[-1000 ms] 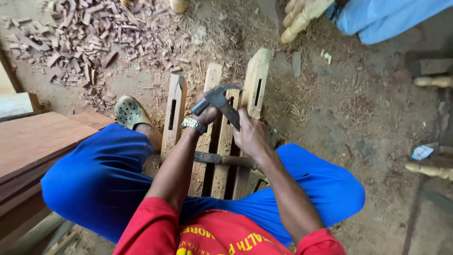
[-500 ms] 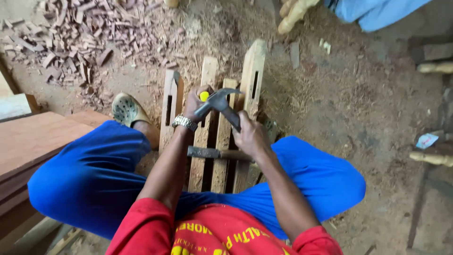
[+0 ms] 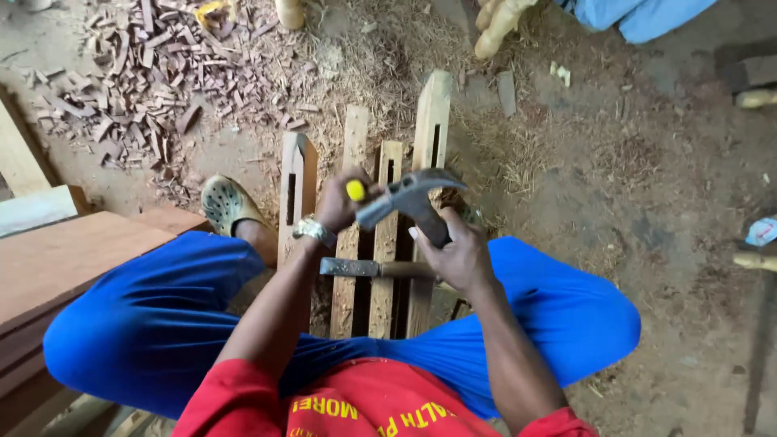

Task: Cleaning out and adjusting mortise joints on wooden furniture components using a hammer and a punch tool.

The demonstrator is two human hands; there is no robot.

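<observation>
I sit astride several slotted wooden pieces (image 3: 430,121) lying side by side on the dirt floor. My left hand (image 3: 340,202), with a metal watch on its wrist, grips a yellow-topped chisel (image 3: 355,190) held upright against the wood. My right hand (image 3: 457,255) is closed on the handle of a claw hammer (image 3: 413,194), whose steel head hovers just beside the chisel's top. A second chisel (image 3: 368,268) with a wooden handle lies across the pieces below my hands.
Wood chips (image 3: 146,73) litter the floor at upper left. Reddish planks (image 3: 73,259) are stacked at my left, beside my foot in a pale clog (image 3: 225,204). Another person's foot (image 3: 498,24) and blue trouser leg (image 3: 639,16) are at the top. Tool handles (image 3: 757,260) lie at right.
The hammer head has dropped from raised above the chisel to level with its top. My view has tilted slightly; the hands stay in place on the wood.
</observation>
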